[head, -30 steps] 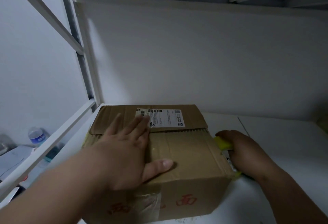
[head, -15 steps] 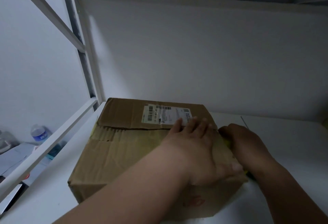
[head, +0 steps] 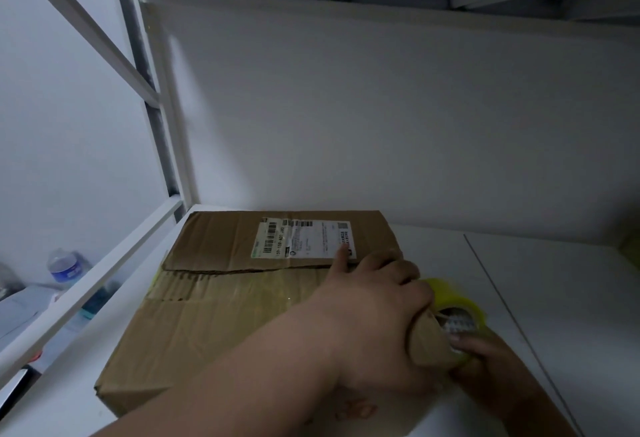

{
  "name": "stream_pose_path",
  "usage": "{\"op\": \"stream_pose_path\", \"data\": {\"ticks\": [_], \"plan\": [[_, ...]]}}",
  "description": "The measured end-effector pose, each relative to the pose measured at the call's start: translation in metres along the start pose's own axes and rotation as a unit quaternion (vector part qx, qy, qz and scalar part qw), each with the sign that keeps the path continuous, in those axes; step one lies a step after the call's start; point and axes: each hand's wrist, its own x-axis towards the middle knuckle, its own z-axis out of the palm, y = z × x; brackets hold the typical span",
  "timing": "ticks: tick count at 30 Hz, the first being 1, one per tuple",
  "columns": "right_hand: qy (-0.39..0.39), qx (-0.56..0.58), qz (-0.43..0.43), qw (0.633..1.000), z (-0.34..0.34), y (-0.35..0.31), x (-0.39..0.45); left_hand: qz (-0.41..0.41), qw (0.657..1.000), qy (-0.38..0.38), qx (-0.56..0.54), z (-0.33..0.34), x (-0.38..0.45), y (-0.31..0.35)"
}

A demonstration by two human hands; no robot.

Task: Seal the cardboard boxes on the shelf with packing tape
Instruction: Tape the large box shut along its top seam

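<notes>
Matt brown corrugated cardboard box [head: 221, 318], glossy clear tape strip [head: 242, 289], translucent yellowish tape roll [head: 457, 301], smooth white shelf [head: 554, 298]

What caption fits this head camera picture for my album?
Left hand presses on the brown cardboard box while the right hand holds the yellow tape roll.

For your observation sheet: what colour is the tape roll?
Translucent yellow tape roll, seen best in the head view.

Brown box [head: 221, 325], white barcoded label [head: 304, 239], yellow tape roll [head: 457, 298], white shelf [head: 554, 298]
</notes>
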Motion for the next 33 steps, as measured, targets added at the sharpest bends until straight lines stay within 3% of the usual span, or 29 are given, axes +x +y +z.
{"op": "stream_pose_path", "data": {"ticks": [2,4,5,6,7,10,12,16,19,24,27,30,33], "plan": [[-0.014,0.038,-0.003,0.999,0.012,0.008,-0.007,0.007,1.000,0.023,0.005,-0.005,-0.004,-0.001],[-0.126,0.095,-0.047,0.986,0.030,0.006,-0.014,0.010,0.998,0.064,0.008,-0.015,-0.011,-0.007],[-0.070,0.108,-0.098,0.987,0.032,-0.007,-0.015,0.011,0.995,0.097,0.001,-0.022,-0.016,-0.013],[-0.106,0.142,-0.145,0.973,0.032,-0.015,-0.014,0.012,0.991,0.131,-0.018,-0.032,-0.023,-0.020],[-0.109,0.118,-0.207,0.965,0.040,-0.030,-0.015,0.011,0.986,0.159,-0.047,-0.044,-0.032,-0.027],[-0.177,-0.012,-0.284,0.942,0.089,-0.075,-0.030,-0.027,0.960,0.245,-0.136,-0.076,-0.063,-0.055],[-0.215,-0.071,-0.327,0.918,0.142,-0.109,-0.044,-0.043,0.918,0.308,-0.245,-0.087,-0.084,-0.073],[-0.192,-0.243,-0.394,0.865,0.239,-0.138,-0.048,-0.060,0.792,0.391,-0.465,-0.070,-0.131,-0.106],[-0.250,-0.388,-0.366,0.808,0.291,-0.137,-0.050,-0.109,0.758,0.376,-0.521,-0.060,-0.161,-0.120],[-0.293,-0.487,-0.340,0.749,0.323,-0.136,-0.061,-0.164,0.774,0.384,-0.475,-0.073,-0.181,-0.122],[-0.277,-0.450,-0.326,0.784,0.325,-0.128,-0.054,-0.166,0.789,0.325,-0.494,-0.074,-0.190,-0.121],[-0.273,-0.376,-0.304,0.832,0.314,-0.133,-0.043,-0.142,0.855,0.274,-0.416,-0.074,-0.193,-0.119],[-0.281,-0.358,-0.305,0.836,0.298,-0.143,-0.039,-0.156,0.905,0.266,-0.293,-0.070,-0.186,-0.123]]}}
